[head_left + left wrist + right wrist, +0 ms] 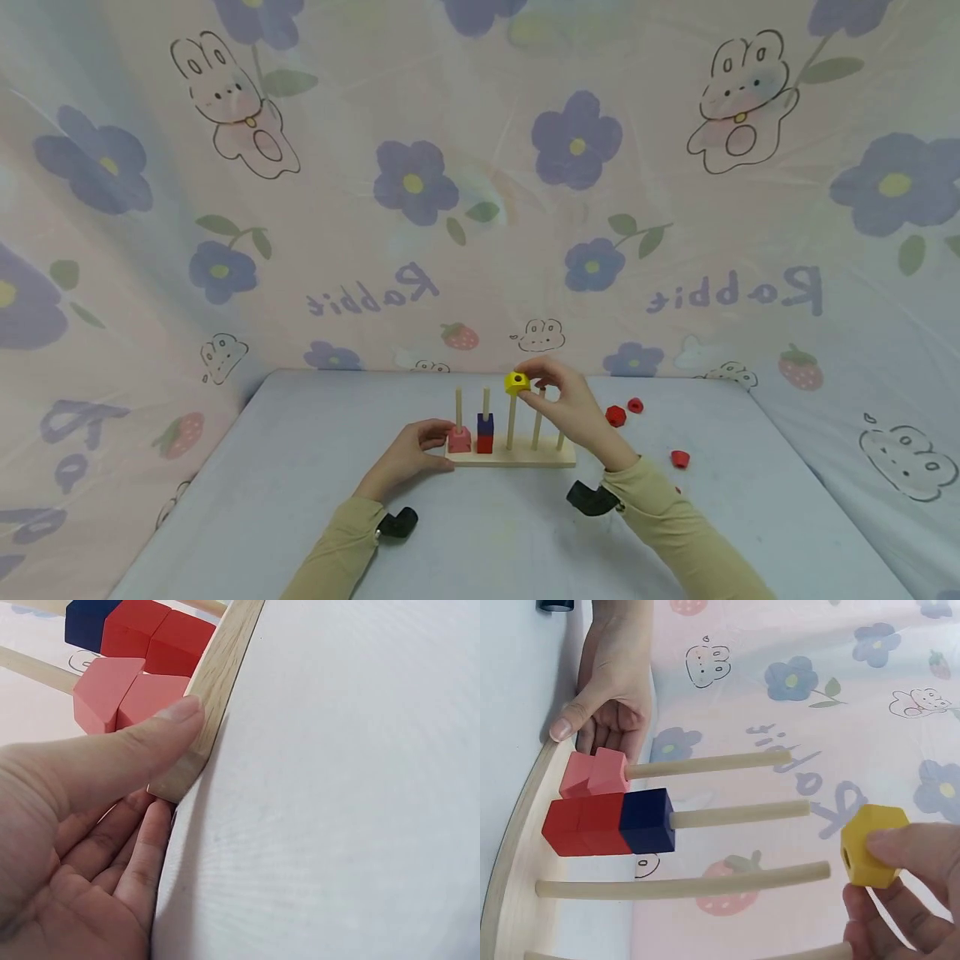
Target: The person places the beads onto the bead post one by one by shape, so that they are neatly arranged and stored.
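Observation:
My right hand (566, 404) pinches a yellow faceted block (870, 832) with a hole through it, between thumb and fingers. In the head view the block overlaps the top of the middle peg (512, 423); the right wrist view shows a gap between them. My left hand (408, 454) grips the left end of the wooden peg board (517, 460), thumb along its front edge. Pink blocks (592, 772) sit on the leftmost peg, beside that hand. On the second peg a navy block (648, 821) is stacked over red blocks (585, 825).
Several small red pieces lie loose on the white table (480, 542) right of the board, including a faceted one (616, 416) and a tapered one (680, 458). Bare pegs stand on the board's right part. A rabbit-and-flower curtain (480, 233) hangs behind the table.

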